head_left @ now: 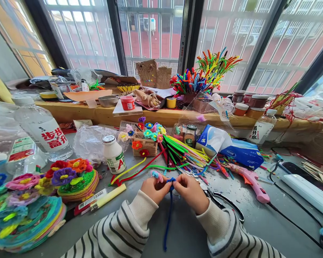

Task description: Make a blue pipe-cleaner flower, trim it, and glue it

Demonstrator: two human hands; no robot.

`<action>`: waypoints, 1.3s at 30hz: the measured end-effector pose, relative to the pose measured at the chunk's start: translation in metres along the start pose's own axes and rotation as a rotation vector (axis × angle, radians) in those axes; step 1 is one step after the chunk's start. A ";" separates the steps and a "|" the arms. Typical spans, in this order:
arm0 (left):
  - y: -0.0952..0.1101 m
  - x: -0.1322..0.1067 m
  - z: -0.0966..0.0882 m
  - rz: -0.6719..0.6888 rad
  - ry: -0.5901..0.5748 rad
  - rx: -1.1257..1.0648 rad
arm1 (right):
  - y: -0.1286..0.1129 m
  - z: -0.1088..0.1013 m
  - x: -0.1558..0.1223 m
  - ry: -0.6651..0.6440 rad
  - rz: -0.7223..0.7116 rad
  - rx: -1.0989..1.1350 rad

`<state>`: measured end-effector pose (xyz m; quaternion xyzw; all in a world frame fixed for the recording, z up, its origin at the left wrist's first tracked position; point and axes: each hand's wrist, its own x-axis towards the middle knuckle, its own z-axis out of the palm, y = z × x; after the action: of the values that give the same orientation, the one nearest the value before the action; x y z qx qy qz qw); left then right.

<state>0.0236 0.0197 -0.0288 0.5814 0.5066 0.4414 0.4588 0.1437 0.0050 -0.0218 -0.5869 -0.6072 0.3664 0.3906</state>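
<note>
My left hand [154, 189] and my right hand [192, 191] meet over the grey table, both pinched on a blue pipe cleaner [168, 218]. Its top is curled between my fingertips and its long tail hangs down toward me. A small pink and blue curled piece [157, 175] sticks up from my left fingers. Both sleeves are striped black and white. Just beyond my hands lies a pile of loose coloured pipe cleaners [183, 152], and black-handled scissors [223, 206] lie by my right wrist.
Finished pipe-cleaner flowers on round mats [70, 179] lie at left. A small white bottle [113, 154], a flower basket [144, 141], a tissue pack [239, 152], a pink glue gun [251, 181] with its cord, water bottles and a cluttered wooden sill surround the work spot.
</note>
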 end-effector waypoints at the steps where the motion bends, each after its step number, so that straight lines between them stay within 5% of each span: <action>1: -0.001 0.000 0.000 0.047 0.030 0.077 | 0.000 0.001 0.000 0.001 0.020 -0.003; 5: -0.004 0.002 -0.001 0.088 0.048 0.187 | -0.002 -0.003 0.002 -0.044 0.054 -0.022; 14: 0.002 0.007 -0.007 -0.174 -0.174 -0.193 | -0.007 -0.021 0.007 -0.184 -0.083 0.050; 19: 0.015 0.014 -0.017 -0.439 -0.282 -0.510 | -0.004 -0.025 0.011 -0.112 0.198 0.626; 24: 0.014 0.010 -0.011 -0.314 -0.279 -0.585 | -0.005 -0.018 0.007 0.001 0.391 1.056; 28: 0.010 0.006 -0.003 -0.162 -0.178 -0.431 | -0.006 -0.005 0.000 -0.085 0.320 1.004; 39: 0.006 0.012 -0.009 -0.186 -0.082 -0.456 | -0.009 -0.007 0.003 -0.192 0.117 0.626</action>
<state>0.0168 0.0322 -0.0204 0.4313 0.4260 0.4763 0.6369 0.1463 0.0071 -0.0110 -0.4352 -0.4646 0.6105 0.4712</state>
